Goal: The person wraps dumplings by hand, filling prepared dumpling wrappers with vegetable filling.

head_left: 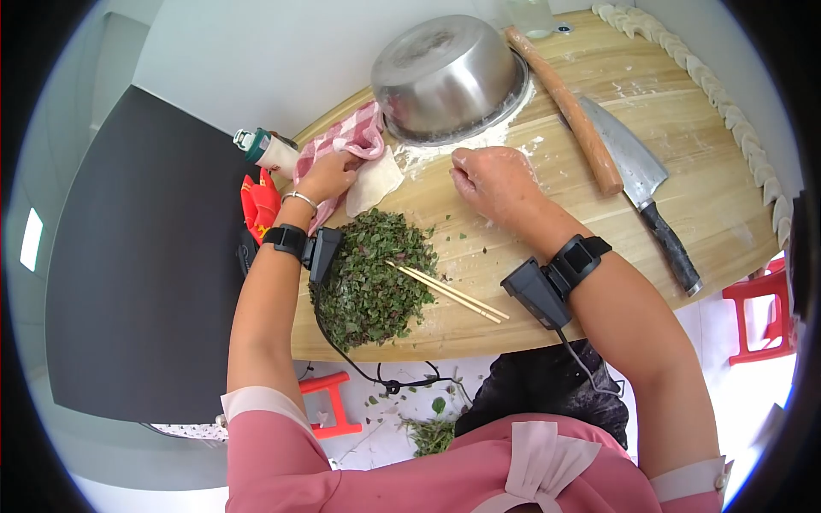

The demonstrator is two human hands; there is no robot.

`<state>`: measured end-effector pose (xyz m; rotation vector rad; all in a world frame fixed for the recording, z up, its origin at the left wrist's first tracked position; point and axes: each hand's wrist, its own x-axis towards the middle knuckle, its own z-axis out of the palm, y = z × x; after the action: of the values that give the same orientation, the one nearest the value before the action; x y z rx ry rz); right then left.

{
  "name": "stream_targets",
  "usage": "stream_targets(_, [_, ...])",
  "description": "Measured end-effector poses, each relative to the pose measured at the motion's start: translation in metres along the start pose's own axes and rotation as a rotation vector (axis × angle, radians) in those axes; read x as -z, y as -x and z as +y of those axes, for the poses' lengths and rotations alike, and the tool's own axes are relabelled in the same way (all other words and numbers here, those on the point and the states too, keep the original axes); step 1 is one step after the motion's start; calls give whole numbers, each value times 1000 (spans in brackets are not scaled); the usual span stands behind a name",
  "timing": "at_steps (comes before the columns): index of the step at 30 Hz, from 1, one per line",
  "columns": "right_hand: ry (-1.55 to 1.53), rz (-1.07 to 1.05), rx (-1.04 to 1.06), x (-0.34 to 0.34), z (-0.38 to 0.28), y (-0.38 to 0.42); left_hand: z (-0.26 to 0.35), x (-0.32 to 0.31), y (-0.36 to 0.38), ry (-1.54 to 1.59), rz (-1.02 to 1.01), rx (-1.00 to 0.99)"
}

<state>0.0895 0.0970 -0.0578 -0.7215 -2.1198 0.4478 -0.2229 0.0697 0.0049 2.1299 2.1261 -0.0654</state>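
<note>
Cloth, red-and-white checked, bunched at the worktop's left edge. Left hand on it, fingers closed on a fold. Just beside: a flat, pale, floppy-looking sheet of dough.

Right hand curled into a loose fist, fingers clenched, flour on the skin, nothing visible in the grip; near a round, upturned stainless-steel bowl, white flour around its base.

Pale wooden worktop, rounded outline. Heap of chopped dark-green leaves below the left hand; two slim, pale wooden chopsticks, tips on the heap. Right of the bowl, a long brown wooden rolling pin, slanting beside a broad grey steel cleaver with a black handle. Row of pale, crescent-shaped dough pieces along the right edge. Far left: a green-lidded, pale bottle, near a bright red packet.
</note>
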Motion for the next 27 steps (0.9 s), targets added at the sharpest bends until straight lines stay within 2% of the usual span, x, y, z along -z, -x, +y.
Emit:
stream_targets(1, [-1,9,9,0,0,0,-2,-3,-1,-1,-3,0])
stream_targets(3, [0,1,7,-2,0,0,-4,-11,-3,141,105,-160])
stream_targets(4, [3,-7,8,-2,-1,-1,-5,-13,-4,141,104,-159])
stream_targets(6, [8,-24,11,-3,-1,-1,-11,-16,-9,-139,105,-101])
stream_targets(10, [-2,-35,7,0,-1,-1,-15,-22,-19,-183,128,-88])
stream_targets(13, [-6,-16,14,2,-1,-2,-16,-21,-17,-56,134,-25])
stream_targets(15, [0,-47,-1,3,-2,-3,-23,-15,-17,-4,-39,-143])
stream_targets(16, [6,-79,-16,4,-1,-3,-11,-11,-11,-1,-39,-142])
stream_targets(18, [3,-71,-16,4,-1,-4,14,-1,2,444,-199,141])
stream_targets(21, [-4,-61,-18,6,0,-4,21,9,1,353,-256,199])
stream_targets(25, [-8,-39,-26,6,1,-5,18,6,5,361,-212,139])
stream_targets(27, [-12,-28,-37,6,2,-6,16,5,9,512,-152,106])
